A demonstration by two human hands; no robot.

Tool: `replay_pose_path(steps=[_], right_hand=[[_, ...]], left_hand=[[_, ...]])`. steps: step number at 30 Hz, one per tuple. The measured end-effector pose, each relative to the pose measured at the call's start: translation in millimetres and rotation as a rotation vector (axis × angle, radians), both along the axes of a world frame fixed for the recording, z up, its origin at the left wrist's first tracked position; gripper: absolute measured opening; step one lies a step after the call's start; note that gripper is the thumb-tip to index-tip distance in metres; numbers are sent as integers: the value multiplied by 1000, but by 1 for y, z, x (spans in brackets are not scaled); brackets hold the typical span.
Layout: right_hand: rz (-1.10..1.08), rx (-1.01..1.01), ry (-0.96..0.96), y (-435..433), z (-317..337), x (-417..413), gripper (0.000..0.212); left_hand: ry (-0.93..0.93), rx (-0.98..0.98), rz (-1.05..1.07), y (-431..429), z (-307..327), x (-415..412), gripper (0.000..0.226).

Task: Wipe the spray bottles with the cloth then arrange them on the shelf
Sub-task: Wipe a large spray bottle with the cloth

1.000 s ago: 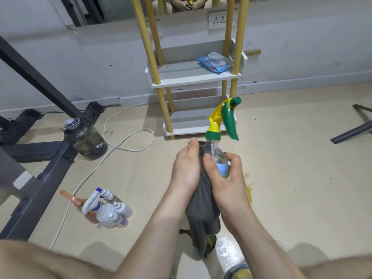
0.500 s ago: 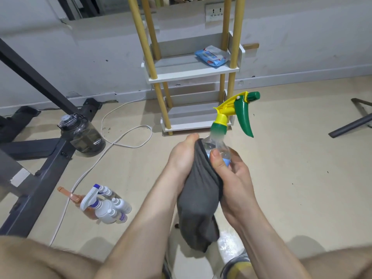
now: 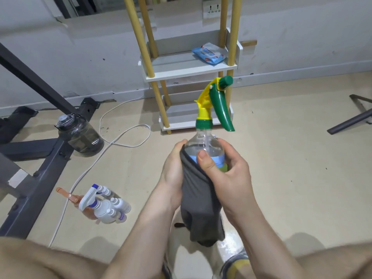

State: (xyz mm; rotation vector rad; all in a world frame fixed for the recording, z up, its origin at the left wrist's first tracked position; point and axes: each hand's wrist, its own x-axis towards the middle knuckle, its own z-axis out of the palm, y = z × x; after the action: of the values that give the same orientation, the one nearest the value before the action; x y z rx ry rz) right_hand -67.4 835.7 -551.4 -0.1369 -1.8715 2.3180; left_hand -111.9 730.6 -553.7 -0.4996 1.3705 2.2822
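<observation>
A clear spray bottle (image 3: 205, 143) with a yellow head and green trigger stands upright in mid-air in front of me. My right hand (image 3: 227, 174) grips its body, thumb on the blue label. My left hand (image 3: 173, 174) holds a grey cloth (image 3: 198, 200) wrapped against the bottle's left side; the cloth hangs down below both hands. A cluster of white and orange spray bottles (image 3: 102, 206) lies on the floor to the left. The white shelf (image 3: 181, 71) with yellow posts stands against the wall behind the bottle.
A blue wipes packet (image 3: 209, 54) lies on the shelf's upper board. A dark water jug (image 3: 80, 135), a white cable (image 3: 112, 141) and a black metal frame (image 3: 36, 174) occupy the left floor. A dark bar (image 3: 350, 121) lies at right. My knees fill the bottom edge.
The bottle has turned in my hands: the green trigger swung from far right back toward me. The cloth slid lower on the bottle, baring more of its shoulder.
</observation>
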Motion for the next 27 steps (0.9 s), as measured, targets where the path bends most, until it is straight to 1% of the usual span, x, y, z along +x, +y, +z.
replay_pose_path(steps=[1, 2, 3, 4, 6, 7, 8, 10, 11, 12, 13, 14, 15, 16, 17, 18, 19, 20, 21, 23, 24, 26, 27], right_hand=[[-48, 12, 28, -2, 0, 1, 34], [-94, 8, 39, -4, 1, 0, 35], [-136, -20, 32, -5, 2, -1, 37], [-174, -74, 5, -4, 2, -3, 38], [-233, -243, -96, -3, 1, -7, 43], [-253, -326, -153, -1, -2, -8, 46], [-269, -366, -206, 0, -4, -9, 48], [-291, -364, -304, 4, -13, -12, 51], [-298, -352, -349, 8, -17, -13, 50], [-286, -349, -382, 10, -18, -14, 49], [-258, -355, -395, 12, -19, -15, 47], [-220, -354, -396, 12, -19, -15, 48], [-180, -329, -381, 11, -19, -14, 48], [-134, -277, -351, 10, -17, -13, 46], [-99, -199, -315, 7, -17, -13, 42], [-74, -97, -275, 4, -15, -12, 42], [-55, 17, -250, 2, -13, -12, 46], [-48, 124, -230, -1, -13, -13, 50], [-55, 221, -209, -4, -12, -15, 47], [-146, 413, -161, -8, -10, -20, 34], [-220, 529, -134, -12, -10, -22, 34], [-396, 757, -89, -16, -10, -23, 41], [-464, 818, -44, -18, -13, -22, 42]], left_hand=[[-15, 34, 6, 0, -3, 5, 55], [-23, 20, 34, 2, -8, 11, 56], [-24, -43, 74, 5, -12, 17, 55], [-5, -193, 120, 8, -16, 23, 54], [134, -547, 153, 12, -21, 36, 47], [243, -688, 117, 12, -21, 43, 43], [362, -831, 50, 10, -21, 48, 42], [545, -1117, -180, 2, -14, 55, 41], [592, -1234, -274, -3, -11, 57, 40], [613, -1311, -333, -10, -7, 57, 41], [626, -1333, -343, -15, -4, 54, 42], [635, -1301, -331, -19, -2, 52, 45], [621, -1207, -293, -21, 3, 48, 55], [579, -1050, -244, -21, 8, 43, 67], [512, -842, -221, -20, 14, 37, 71], [450, -643, -239, -17, 18, 31, 66], [400, -531, -256, -13, 22, 28, 57], [362, -503, -246, -10, 23, 26, 49], [333, -483, -214, -7, 23, 28, 43], [293, -467, -84, -3, 13, 33, 34], [270, -464, 4, -2, 6, 36, 36], [239, -453, 186, 0, -1, 41, 49], [232, -459, 260, 1, -2, 41, 55]])
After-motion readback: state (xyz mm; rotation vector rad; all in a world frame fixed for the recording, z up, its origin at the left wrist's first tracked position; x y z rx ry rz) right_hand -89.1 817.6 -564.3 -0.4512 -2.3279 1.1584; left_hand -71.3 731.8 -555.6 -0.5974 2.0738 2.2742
